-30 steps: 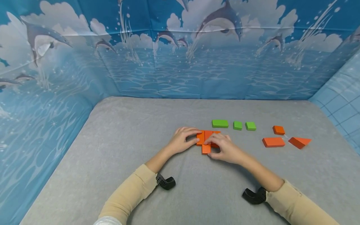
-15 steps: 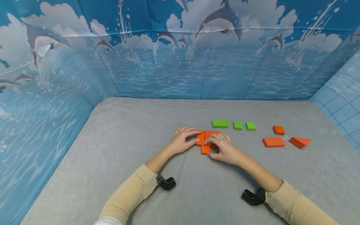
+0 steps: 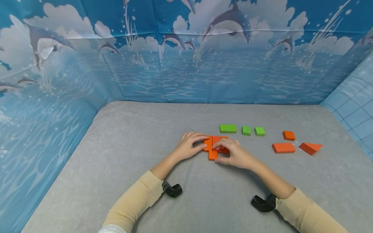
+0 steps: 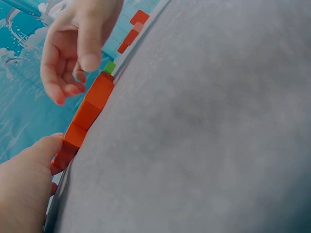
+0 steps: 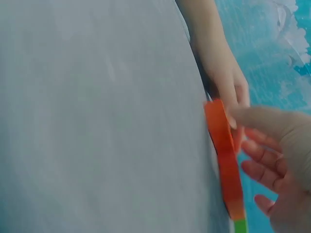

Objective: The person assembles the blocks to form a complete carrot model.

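Several orange blocks lie flat side by side, with an orange block (image 3: 208, 143) at the left end. A smaller orange block (image 3: 213, 155) touches the row's near side. My left hand (image 3: 187, 147) pinches the left end block between thumb and fingers; the thumb presses its side in the left wrist view. My right hand (image 3: 233, 155) hovers over the row's right part, partly hiding it. Seen from the left wrist, the right hand (image 4: 80, 43) has its thumb extended and fingers loosely bent, holding nothing, beside the orange row (image 4: 98, 92).
Behind the row lie a long green block (image 3: 228, 128) and two small green blocks, one of them (image 3: 246, 130) in the middle. Farther right are a small orange block (image 3: 288, 135), a long orange block (image 3: 283, 148) and an orange wedge (image 3: 310, 148). A dolphin-print curtain (image 3: 186, 71) stands behind.
The smaller near block has shifted slightly left against the row. My right hand's fingers have drawn back a little from it to the right. The left hand has stayed in place.
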{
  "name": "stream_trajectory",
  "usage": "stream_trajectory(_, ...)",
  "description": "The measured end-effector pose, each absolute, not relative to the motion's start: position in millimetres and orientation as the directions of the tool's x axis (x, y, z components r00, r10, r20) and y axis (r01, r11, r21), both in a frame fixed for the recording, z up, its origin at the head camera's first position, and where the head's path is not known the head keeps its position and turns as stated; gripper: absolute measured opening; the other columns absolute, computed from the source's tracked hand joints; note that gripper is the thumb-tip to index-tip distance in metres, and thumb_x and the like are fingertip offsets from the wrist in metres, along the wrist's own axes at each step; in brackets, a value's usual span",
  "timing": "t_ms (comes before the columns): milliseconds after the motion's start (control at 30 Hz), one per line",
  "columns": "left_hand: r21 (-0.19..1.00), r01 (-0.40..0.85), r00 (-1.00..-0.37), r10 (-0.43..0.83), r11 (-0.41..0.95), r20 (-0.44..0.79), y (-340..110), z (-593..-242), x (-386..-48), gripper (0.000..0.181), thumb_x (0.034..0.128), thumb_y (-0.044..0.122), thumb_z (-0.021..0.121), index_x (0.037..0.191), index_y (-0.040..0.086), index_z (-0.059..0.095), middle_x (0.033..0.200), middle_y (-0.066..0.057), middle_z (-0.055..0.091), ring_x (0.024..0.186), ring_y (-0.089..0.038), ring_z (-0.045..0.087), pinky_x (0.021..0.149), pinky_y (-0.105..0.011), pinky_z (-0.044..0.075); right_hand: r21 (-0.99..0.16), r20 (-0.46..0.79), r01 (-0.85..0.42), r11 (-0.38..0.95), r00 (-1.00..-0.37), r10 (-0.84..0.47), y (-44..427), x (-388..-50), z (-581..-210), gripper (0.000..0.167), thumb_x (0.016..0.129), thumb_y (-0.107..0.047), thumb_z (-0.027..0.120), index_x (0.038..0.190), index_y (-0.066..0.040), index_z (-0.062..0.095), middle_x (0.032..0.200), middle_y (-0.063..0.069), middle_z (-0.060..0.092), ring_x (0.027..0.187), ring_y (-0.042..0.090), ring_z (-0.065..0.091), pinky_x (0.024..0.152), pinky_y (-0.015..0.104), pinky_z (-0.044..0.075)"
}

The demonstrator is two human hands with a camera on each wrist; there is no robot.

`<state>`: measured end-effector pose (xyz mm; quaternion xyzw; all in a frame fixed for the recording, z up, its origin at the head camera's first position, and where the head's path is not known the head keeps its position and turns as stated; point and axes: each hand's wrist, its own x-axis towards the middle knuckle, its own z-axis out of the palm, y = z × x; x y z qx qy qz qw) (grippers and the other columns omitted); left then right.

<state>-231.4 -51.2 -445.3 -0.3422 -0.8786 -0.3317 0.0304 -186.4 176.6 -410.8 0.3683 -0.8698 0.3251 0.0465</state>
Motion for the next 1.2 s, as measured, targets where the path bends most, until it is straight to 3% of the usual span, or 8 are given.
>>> stream_trajectory(133, 0.563, 0.622, -0.763, 0.582, 0.544, 0.281, -51, -445, -231, 0.035, 0.0906, 0.032, 0.057, 0.125, 0.023, 0.058, 0.129, 0.002, 0.053, 0.122, -0.018, 0.041, 0.105, -0.044, 0.021, -0.551, 0.394, -0.691, 0.468, -0.710, -0.584, 197, -195, -403, 0.036, 0.072, -0.006, 0.077, 0.104, -0.001, 0.062, 0.096, 0.008, 0.062, 0.085, 0.021, 0.055, 0.075, 0.038, 0.044)
stream_trajectory(333, 0.565, 0.626, -0.760, 0.584, 0.538, 0.286, -51, -446, -232, 0.035, 0.0907, 0.032, 0.057, 0.125, 0.023, 0.058, 0.129, 0.002, 0.053, 0.122, -0.017, 0.041, 0.106, -0.045, 0.020, -0.569, 0.403, -0.557, 0.605, -0.830, -0.386, 250, -206, -392, 0.033, 0.078, -0.002, 0.071, 0.110, 0.000, 0.060, 0.099, 0.014, 0.059, 0.088, 0.026, 0.051, 0.076, 0.041, 0.042)
stream_trajectory(467, 0.568, 0.626, -0.760, 0.583, 0.534, 0.289, -52, -446, -231, 0.035, 0.0906, 0.032, 0.057, 0.124, 0.023, 0.058, 0.129, 0.002, 0.054, 0.122, -0.018, 0.041, 0.106, -0.045, 0.020, -0.613, 0.336, -0.400, 0.682, -0.913, -0.234, 290, -208, -388, 0.033, 0.084, -0.010, 0.066, 0.115, -0.002, 0.058, 0.107, 0.015, 0.057, 0.094, 0.019, 0.045, 0.083, 0.050, 0.035)
stream_trajectory(667, 0.567, 0.620, -0.764, 0.582, 0.542, 0.279, -51, -445, -231, 0.035, 0.0906, 0.032, 0.057, 0.125, 0.023, 0.058, 0.129, 0.003, 0.053, 0.123, -0.017, 0.040, 0.106, -0.044, 0.020, -0.596, 0.301, -0.321, 0.736, -0.939, -0.165, 344, -210, -395, 0.033, 0.085, -0.012, 0.065, 0.115, 0.000, 0.058, 0.107, 0.008, 0.056, 0.093, 0.002, 0.042, 0.079, 0.036, 0.033)
stream_trajectory(767, 0.565, 0.619, -0.765, 0.580, 0.546, 0.278, -51, -445, -231, 0.036, 0.0906, 0.032, 0.057, 0.125, 0.023, 0.058, 0.130, 0.003, 0.053, 0.123, -0.017, 0.040, 0.106, -0.043, 0.020, -0.582, 0.237, -0.275, 0.765, -0.958, -0.164, 364, -209, -398, 0.036, 0.086, -0.015, 0.064, 0.116, 0.003, 0.056, 0.111, 0.014, 0.054, 0.101, 0.017, 0.043, 0.083, 0.045, 0.034)
stream_trajectory(900, 0.570, 0.615, -0.767, 0.580, 0.545, 0.274, -51, -444, -231, 0.035, 0.0906, 0.032, 0.057, 0.125, 0.023, 0.058, 0.130, 0.002, 0.053, 0.123, -0.017, 0.040, 0.106, -0.043, 0.020, -0.543, 0.106, -0.174, 0.821, -0.985, -0.138, 383, -207, -398, 0.041, 0.089, -0.023, 0.061, 0.119, 0.004, 0.052, 0.119, 0.027, 0.046, 0.104, 0.042, 0.037, 0.079, 0.060, 0.030)
stream_trajectory(1200, 0.581, 0.611, -0.768, 0.582, 0.538, 0.268, -51, -443, -230, 0.035, 0.0907, 0.031, 0.057, 0.125, 0.022, 0.058, 0.130, 0.001, 0.052, 0.123, -0.018, 0.040, 0.106, -0.044, 0.019, -0.482, 0.006, -0.108, 0.869, -0.993, -0.121, 401, -209, -404, 0.049, 0.088, -0.031, 0.062, 0.119, 0.005, 0.050, 0.122, 0.031, 0.041, 0.103, 0.045, 0.036, 0.076, 0.060, 0.031)
